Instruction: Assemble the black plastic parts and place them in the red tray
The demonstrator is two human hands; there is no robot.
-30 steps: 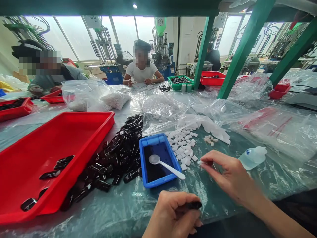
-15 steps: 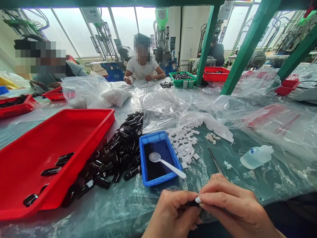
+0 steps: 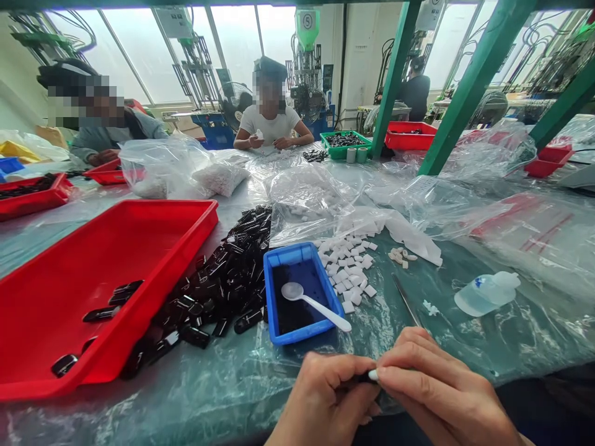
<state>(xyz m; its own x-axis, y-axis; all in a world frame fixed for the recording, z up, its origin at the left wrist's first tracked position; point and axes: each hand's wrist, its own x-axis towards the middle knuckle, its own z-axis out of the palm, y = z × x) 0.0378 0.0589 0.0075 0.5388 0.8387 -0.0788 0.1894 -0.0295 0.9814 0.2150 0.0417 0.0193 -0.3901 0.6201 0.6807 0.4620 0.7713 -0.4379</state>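
Note:
My left hand (image 3: 325, 393) is closed around a black glossy plastic piece (image 3: 364, 377), mostly hidden by the fingers. Against its right end, my right hand (image 3: 441, 387) pinches a small white piece (image 3: 372, 375). Both hands are together at the table's near edge. Just beyond them stands a blue tray (image 3: 303, 337) with a dark bottom, and a white plastic spoon (image 3: 320, 310) lies across it. Small white square pieces (image 3: 346, 272) are spread right of the tray; a heap of black glossy pieces (image 3: 223, 272) lies to its left.
A big red tray (image 3: 139, 229) with several black pieces takes up the left side. To the right are metal tweezers (image 3: 405, 298), a squat clear bottle (image 3: 488, 293) and small beige rings (image 3: 402, 256). Plastic bags (image 3: 311, 192) and green posts (image 3: 474, 93) stand behind; co-workers sit opposite.
My hands keep almost the same pose, the white piece still against the black one. The view has shifted slightly. Across the table, a co-worker's hand has risen holding something white.

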